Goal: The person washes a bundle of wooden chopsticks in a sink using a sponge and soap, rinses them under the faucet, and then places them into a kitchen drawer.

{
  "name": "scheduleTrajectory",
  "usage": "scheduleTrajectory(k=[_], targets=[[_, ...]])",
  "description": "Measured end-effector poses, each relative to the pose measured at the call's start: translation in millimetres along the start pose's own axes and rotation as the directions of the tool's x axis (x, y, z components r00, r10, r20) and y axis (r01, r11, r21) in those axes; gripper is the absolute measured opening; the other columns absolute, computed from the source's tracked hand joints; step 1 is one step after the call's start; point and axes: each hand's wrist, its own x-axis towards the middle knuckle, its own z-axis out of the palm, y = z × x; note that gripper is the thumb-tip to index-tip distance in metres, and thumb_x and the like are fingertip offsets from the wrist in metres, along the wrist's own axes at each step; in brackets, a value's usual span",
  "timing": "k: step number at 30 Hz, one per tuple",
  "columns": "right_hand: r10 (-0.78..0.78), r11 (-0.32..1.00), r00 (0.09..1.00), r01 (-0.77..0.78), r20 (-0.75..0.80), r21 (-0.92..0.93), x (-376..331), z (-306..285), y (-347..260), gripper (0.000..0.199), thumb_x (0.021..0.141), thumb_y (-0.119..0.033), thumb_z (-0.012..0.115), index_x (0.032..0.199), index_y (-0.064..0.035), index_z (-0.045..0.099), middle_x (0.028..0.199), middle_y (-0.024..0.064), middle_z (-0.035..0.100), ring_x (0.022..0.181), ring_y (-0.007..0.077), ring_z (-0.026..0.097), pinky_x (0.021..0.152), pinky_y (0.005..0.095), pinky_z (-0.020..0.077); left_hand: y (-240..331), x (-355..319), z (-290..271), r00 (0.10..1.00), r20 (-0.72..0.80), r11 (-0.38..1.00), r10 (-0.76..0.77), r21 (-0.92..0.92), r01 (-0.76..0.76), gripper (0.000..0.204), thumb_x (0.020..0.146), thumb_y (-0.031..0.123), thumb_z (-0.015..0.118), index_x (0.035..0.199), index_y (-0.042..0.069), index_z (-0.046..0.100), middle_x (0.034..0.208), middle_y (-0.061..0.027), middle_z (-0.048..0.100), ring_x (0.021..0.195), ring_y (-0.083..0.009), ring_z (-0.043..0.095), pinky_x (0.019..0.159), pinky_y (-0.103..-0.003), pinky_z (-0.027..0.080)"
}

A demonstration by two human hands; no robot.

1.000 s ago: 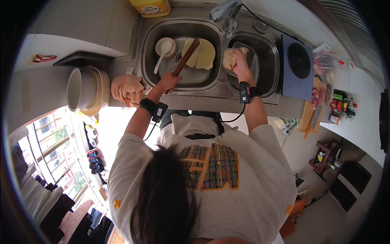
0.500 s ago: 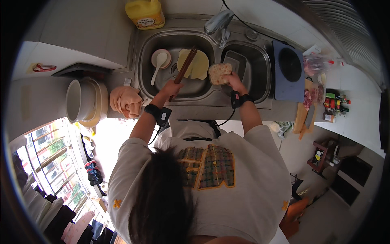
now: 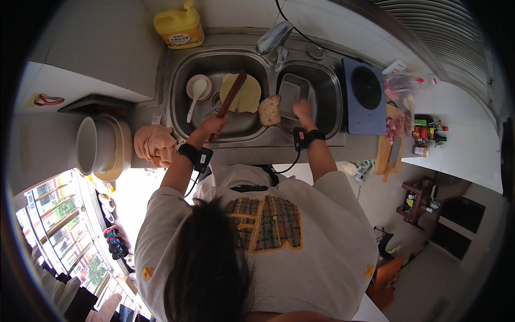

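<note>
My left hand [image 3: 215,125] is closed around the lower end of a bundle of reddish-brown chopsticks [image 3: 234,92], slanting over the left sink basin [image 3: 179,102]. Beneath them lies a pale yellow plate [image 3: 251,96]. Left of it is a small pink-rimmed bowl [image 3: 192,81] with a white spoon [image 3: 196,99] resting across it. A speckled beige sponge [image 3: 270,111] sits on the divider between the basins, apart from my right hand [image 3: 303,111]. That hand is over the right basin [image 3: 331,102], beside a rectangular tray [image 3: 290,92]; its fingers are too small to make out.
The faucet [image 3: 274,38] stands behind the divider. A yellow jug [image 3: 179,27] is at the back left, a crumpled peach cloth [image 3: 154,145] at the left front. Right of the sink are a blue cooktop [image 3: 363,96] and a cutting board [image 3: 383,155] with a knife [image 3: 394,152] and meat.
My right hand has let go of the sponge, which now rests on the divider, and has moved away to the right of it. My left hand still grips the chopsticks. The whole view has shifted slightly.
</note>
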Motion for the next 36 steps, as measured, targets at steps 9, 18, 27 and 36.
scheduleTrajectory(k=[9, 18, 27, 36], targets=[[-0.138, 0.353, 0.964, -0.165, 0.226, 0.921, -5.0, -24.7, -157.7, 0.041, 0.085, -0.042, 0.033, 0.063, -0.0083, 0.040, 0.045, -0.0023, 0.028, 0.036, 0.0092, 0.024, 0.035, 0.0221, 0.0187, 8.9, -4.5, -3.8, 0.999, -0.045, 0.998, 0.029, -0.049, -0.031, 0.018, 0.070, 0.014, 0.054, 0.064, 0.008, 0.037, 0.047, 0.0018, 0.032, 0.035, -0.0084, 0.029, 0.033, -0.025, 0.023], [-0.119, 0.276, 0.972, -0.163, 0.202, 0.947, 5.0, -18.1, -163.7, 0.041, 0.085, -0.043, 0.031, 0.058, -0.0125, 0.031, 0.045, -0.0034, 0.019, 0.036, 0.0092, 0.018, 0.035, 0.0237, 0.0156, 26.7, -10.8, -15.3, 0.998, 0.003, 0.994, 0.058, -0.093, -0.058, 0.016, 0.072, 0.015, 0.051, 0.063, 0.008, 0.040, 0.044, 0.0017, 0.032, 0.035, -0.0093, 0.030, 0.035, -0.025, 0.025], [-0.195, 0.177, 0.965, -0.144, 0.178, 0.974, 8.3, -25.7, -163.4, 0.040, 0.085, -0.043, 0.032, 0.059, -0.0125, 0.029, 0.047, -0.0031, 0.021, 0.037, 0.0100, 0.018, 0.035, 0.0241, 0.0159, 23.6, -4.6, -23.6, 0.998, -0.008, 0.995, 0.069, -0.078, -0.070, 0.017, 0.071, 0.016, 0.051, 0.062, 0.008, 0.039, 0.043, 0.0013, 0.031, 0.033, -0.0093, 0.030, 0.033, -0.026, 0.025], [-0.100, -0.039, 0.963, -0.256, 0.251, 0.966, -29.2, -0.1, -186.9, 0.011, 0.074, -0.017, 0.042, 0.066, -0.0099, 0.041, 0.053, -0.0008, 0.038, 0.042, 0.0101, 0.034, 0.037, 0.0224, 0.0239, 20.2, -2.0, -24.0, 0.999, -0.004, 0.984, 0.052, -0.171, -0.052, 0.019, 0.072, 0.015, 0.051, 0.061, 0.010, 0.036, 0.045, 0.0034, 0.031, 0.034, -0.0072, 0.028, 0.033, -0.023, 0.024]])
